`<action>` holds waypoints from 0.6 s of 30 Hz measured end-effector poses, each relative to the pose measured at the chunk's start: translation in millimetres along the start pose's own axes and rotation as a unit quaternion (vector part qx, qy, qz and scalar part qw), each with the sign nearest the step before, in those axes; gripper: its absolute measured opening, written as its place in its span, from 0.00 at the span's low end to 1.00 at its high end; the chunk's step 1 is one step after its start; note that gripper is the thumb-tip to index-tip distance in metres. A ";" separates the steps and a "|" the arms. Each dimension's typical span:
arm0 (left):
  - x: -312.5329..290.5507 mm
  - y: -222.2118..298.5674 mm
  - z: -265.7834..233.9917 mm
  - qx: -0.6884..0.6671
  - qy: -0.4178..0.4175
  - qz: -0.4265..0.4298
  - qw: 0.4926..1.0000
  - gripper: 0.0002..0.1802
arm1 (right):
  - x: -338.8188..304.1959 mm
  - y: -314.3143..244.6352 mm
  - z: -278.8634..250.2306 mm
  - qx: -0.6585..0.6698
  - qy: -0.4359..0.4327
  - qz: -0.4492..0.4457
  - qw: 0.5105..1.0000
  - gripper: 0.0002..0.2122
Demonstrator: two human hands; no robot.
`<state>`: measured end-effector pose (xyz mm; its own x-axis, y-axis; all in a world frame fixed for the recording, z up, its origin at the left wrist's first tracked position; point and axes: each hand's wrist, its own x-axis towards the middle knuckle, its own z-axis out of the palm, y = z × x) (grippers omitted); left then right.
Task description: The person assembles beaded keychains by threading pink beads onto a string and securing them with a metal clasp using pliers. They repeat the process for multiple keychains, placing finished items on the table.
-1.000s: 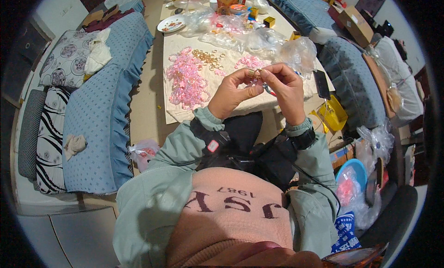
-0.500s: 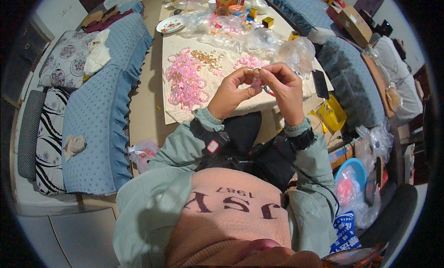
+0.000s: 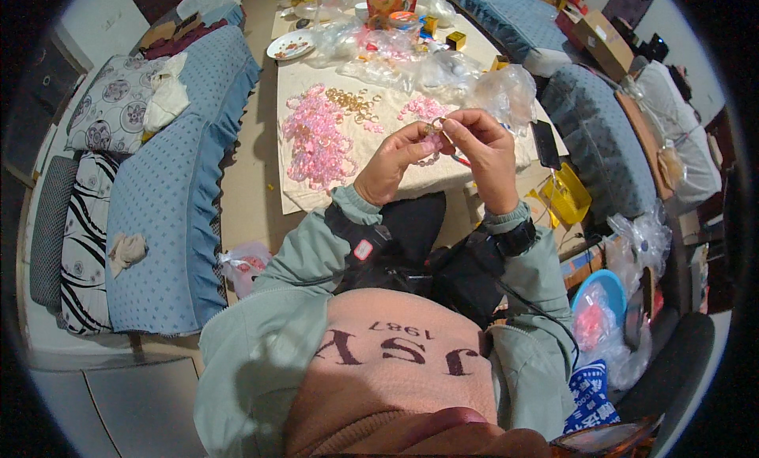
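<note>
My left hand and my right hand meet above the near edge of the table, both closed with fingertips pinched together. Between them is a small gold ring, which the right thumb and forefinger grip. A short pink beaded strand hangs at the left fingertips and curves down between the hands; the fingers cover part of it. To the left on the cloth lies a large heap of pink beaded strands. Loose gold rings lie beside that heap, and a smaller pink pile lies behind my hands.
Clear plastic bags spread across the table, with a white plate at the far left. A dark phone lies at the right edge. Below it stands a yellow basket. Blue-covered sofas flank the table.
The ring and the pink strand have turned slightly between my fingertips, and more of the strand shows beneath them. Both hands stay almost in the same place.
</note>
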<state>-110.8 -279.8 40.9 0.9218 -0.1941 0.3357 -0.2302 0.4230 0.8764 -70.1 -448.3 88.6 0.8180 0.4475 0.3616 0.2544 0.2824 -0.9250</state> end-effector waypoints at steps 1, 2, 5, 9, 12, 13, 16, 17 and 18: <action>0.3 -0.2 -0.3 0.006 -0.001 0.010 1.000 0.17 | -0.3 -0.4 0.0 -0.005 0.001 -0.001 1.000 0.06; 0.5 -0.2 -0.2 0.000 0.005 0.003 1.000 0.17 | -0.7 -1.1 0.1 -0.006 -0.001 -0.002 1.000 0.05; -0.2 -0.2 1.2 -0.007 0.017 -0.003 1.000 0.18 | -0.8 -2.4 1.7 0.000 0.001 -0.001 1.000 0.06; -2.1 2.0 2.9 -0.017 0.005 0.008 1.000 0.19 | -1.2 -4.6 1.7 -0.008 -0.003 -0.009 1.000 0.06; -3.3 3.8 4.7 -0.028 0.007 0.018 0.999 0.20 | -0.3 -5.3 3.2 0.007 0.003 -0.015 1.000 0.07; -3.5 4.4 5.0 -0.030 0.008 0.023 0.999 0.21 | -0.5 -4.8 4.8 0.009 0.014 -0.020 1.000 0.07; -4.2 6.7 4.6 -0.022 0.010 0.010 1.000 0.21 | -1.0 -5.0 6.0 -0.002 0.018 -0.025 1.000 0.07; -4.1 7.3 4.2 -0.011 0.006 0.012 1.000 0.20 | -1.2 -4.9 6.1 -0.009 0.016 -0.026 0.999 0.07; -3.5 7.7 3.9 0.000 0.002 0.014 1.000 0.19 | -0.8 -4.7 6.0 -0.008 0.015 -0.027 0.999 0.07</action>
<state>-117.1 -279.3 47.8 0.9165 -0.1787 0.3578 -0.2550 0.4282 0.8670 -75.0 -444.9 93.3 0.8173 0.4070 0.4078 0.3063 0.2926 -0.9059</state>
